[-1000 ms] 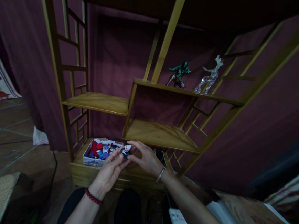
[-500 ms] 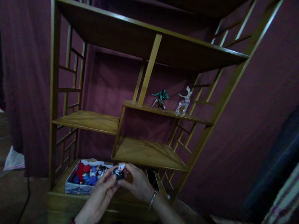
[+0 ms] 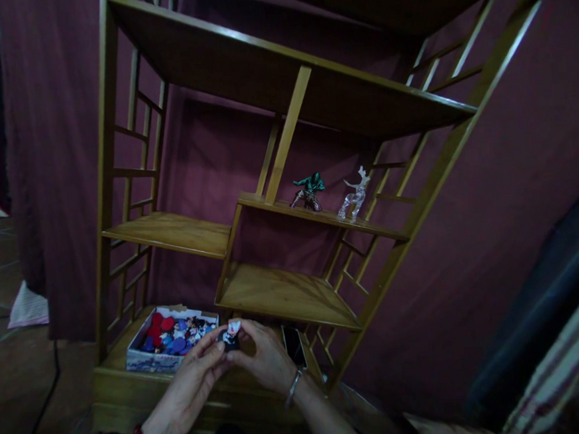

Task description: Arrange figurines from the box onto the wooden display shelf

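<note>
A small figurine (image 3: 231, 330) with a white-and-red top and a dark base is held between both my hands, low in front of the shelf. The fingers of my left hand (image 3: 199, 365) are closed around its left side. From the right, my right hand (image 3: 264, 356) pinches it with thumb and fingers. Just left of them stands an open cardboard box (image 3: 153, 363) filled with several small red, blue and dark figures. The figurine's finer details are too small to make out.
A wooden shelf unit (image 3: 170, 234) stands ahead against a curtain. On its middle board are a green-and-brown figure (image 3: 309, 192) and a clear deer figurine (image 3: 353, 198). A dark phone-like slab (image 3: 294, 347) lies right of my hands. A cable (image 3: 56, 379) runs along the floor.
Both hands keep their hold on the figurine, which looks slightly turned or tilted. The view has shifted a little; the box and the shelf figures stay in place.
</note>
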A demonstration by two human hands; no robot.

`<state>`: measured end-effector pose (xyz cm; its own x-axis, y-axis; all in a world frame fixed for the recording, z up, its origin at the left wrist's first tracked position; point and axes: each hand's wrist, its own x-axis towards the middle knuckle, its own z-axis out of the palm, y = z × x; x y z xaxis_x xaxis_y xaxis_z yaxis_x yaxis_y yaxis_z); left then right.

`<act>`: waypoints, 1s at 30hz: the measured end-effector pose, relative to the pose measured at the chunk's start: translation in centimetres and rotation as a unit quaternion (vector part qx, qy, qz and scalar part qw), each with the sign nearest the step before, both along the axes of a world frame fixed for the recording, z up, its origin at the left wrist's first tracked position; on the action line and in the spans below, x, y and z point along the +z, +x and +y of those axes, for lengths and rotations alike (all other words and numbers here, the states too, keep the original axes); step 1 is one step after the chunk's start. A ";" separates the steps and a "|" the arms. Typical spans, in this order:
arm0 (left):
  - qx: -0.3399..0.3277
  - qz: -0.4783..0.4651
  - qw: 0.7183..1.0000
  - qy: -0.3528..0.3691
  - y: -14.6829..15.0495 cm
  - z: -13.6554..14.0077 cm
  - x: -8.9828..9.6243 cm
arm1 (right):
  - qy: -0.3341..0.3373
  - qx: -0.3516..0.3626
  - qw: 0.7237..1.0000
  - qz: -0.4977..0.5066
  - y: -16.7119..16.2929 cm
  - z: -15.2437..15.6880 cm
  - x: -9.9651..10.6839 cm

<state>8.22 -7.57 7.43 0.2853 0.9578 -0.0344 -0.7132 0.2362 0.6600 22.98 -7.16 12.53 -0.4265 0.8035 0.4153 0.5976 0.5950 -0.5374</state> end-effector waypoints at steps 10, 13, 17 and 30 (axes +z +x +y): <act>0.040 0.033 0.998 -0.032 0.1 0.4 -0.5 | -0.016 -0.024 1.000 -0.006 0.0 0.4 -1.3; 0.039 0.022 0.998 -0.040 0.1 0.5 -0.6 | -0.019 -0.037 0.999 -0.004 -0.1 0.4 -1.5; 0.025 -0.011 0.999 -0.045 0.1 0.7 -1.1 | -0.028 -0.040 0.999 0.012 -0.5 0.6 -2.0; 0.041 -0.071 0.993 -0.090 -0.2 1.2 -2.5 | -0.057 0.002 0.998 0.020 -0.9 1.9 -2.9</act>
<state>8.05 -6.39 4.96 0.2199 0.9602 -0.1720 -0.8175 0.2776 0.5047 22.05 -5.25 9.59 -0.4144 0.8447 0.3386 0.5720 0.5312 -0.6250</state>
